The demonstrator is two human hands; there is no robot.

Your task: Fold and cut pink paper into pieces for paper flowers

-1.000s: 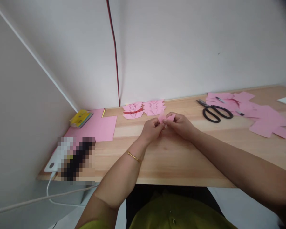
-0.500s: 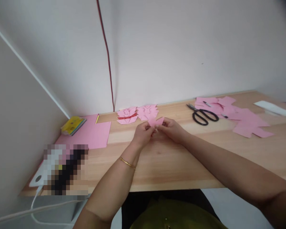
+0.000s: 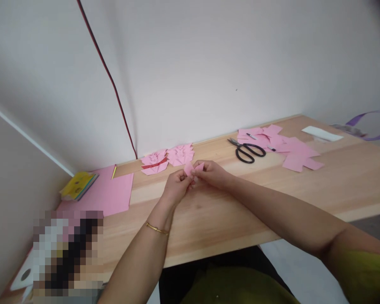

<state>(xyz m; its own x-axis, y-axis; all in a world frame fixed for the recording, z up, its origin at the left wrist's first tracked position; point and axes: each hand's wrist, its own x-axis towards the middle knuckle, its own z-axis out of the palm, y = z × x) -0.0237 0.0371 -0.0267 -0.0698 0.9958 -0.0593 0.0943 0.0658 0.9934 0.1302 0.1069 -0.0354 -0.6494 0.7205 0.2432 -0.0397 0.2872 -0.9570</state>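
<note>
Between both hands, a small folded piece of pink paper (image 3: 189, 169) is held just above the table. My left hand (image 3: 177, 184) pinches its left side, thumb toward the paper. My right hand (image 3: 211, 173) grips the right side, with the fingertips of both hands close together. The lower part of the paper is hidden by my fingers. Just beyond my left hand lie folded pink paper pieces in two groups, the left group (image 3: 155, 169) with a red strip across it and the right group (image 3: 180, 154) beside it.
Black-handled scissors (image 3: 245, 152) lie right of my hands, beside pink paper cutouts (image 3: 296, 150) with pens on them. A white strip (image 3: 322, 133) is at far right. On the left, a yellow packet (image 3: 77, 185) rests on pink sheets (image 3: 117, 196); a blurred-out patch (image 3: 69, 249) sits in front.
The camera view has turned and tilted, so the table's contents sit further left in the picture. Both hands still hold the pink paper, which shows slightly less between the fingers.
</note>
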